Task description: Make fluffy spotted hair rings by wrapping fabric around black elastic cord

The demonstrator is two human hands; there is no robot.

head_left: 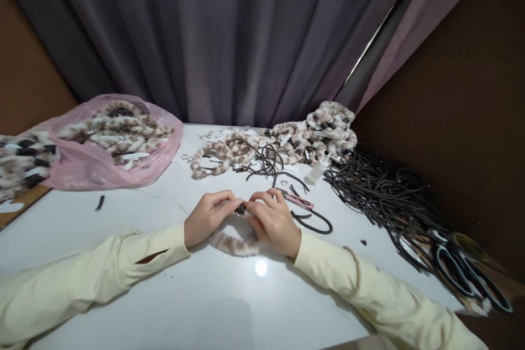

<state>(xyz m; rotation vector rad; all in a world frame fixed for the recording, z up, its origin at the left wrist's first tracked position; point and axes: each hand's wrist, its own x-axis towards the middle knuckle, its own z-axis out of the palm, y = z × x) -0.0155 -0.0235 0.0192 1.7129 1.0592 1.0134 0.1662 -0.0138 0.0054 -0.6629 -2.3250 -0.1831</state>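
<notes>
A brown-and-white fluffy ring (234, 244) hangs in a loop between my hands, just over the white table. At its far side a short black section (240, 209) shows between my fingertips. My left hand (208, 217) pinches the ring from the left, thumb and fingers closed by the black part. From the right, my right hand (275, 221) closes its fingers on the same spot, covering the ring's right side. Just beyond my right hand lie a pink-handled cutter (298, 199) and a loose black cord (322, 224).
A pink plastic bag (159, 167) full of fluffy rings stands at the left. More rings (211, 159) lie at the back, heaped up towards the right. A small white bottle (318, 170) stands near a tangle of black cords (369, 191). Scissors (453, 270) lie at the right edge.
</notes>
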